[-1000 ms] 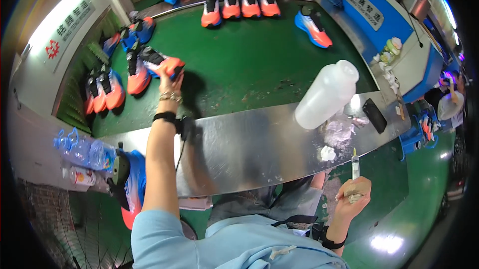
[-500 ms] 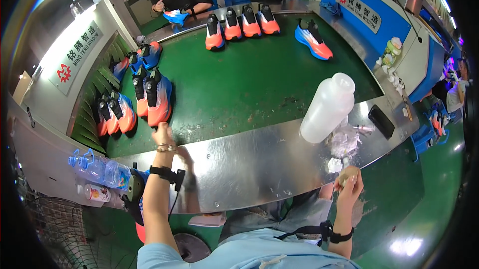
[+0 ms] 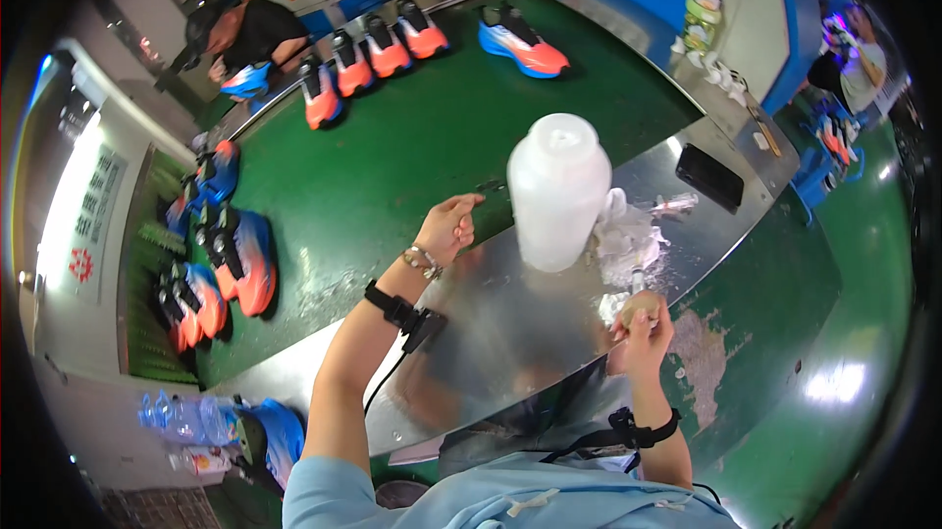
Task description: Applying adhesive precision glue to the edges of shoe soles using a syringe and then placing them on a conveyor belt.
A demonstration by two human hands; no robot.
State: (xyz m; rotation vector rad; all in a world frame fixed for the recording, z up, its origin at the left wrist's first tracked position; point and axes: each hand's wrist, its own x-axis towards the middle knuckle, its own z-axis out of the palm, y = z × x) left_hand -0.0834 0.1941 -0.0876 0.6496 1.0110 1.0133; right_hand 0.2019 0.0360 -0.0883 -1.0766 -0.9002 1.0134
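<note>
My left hand is over the near edge of the green table top, its index finger stretched toward a white plastic bottle and the other fingers curled. It appears to hold nothing and is apart from the bottle. At the metal front edge, my right hand is closed around a tan lump; its exact kind is unclear. Right beside that hand lie crumpled white tissues and a small clear tube. A pair of orange, white and blue sneakers stands on the left.
Several sneakers line the far side, with a single sneaker to their right. A black phone lies on the metal border. Plastic bottles stand at the lower left. A co-worker handles a blue shoe opposite.
My left hand has left the toe of the sneaker pair and moved right, toward the white bottle. The view has turned right. My right hand still grips the tan lump by the front edge.
</note>
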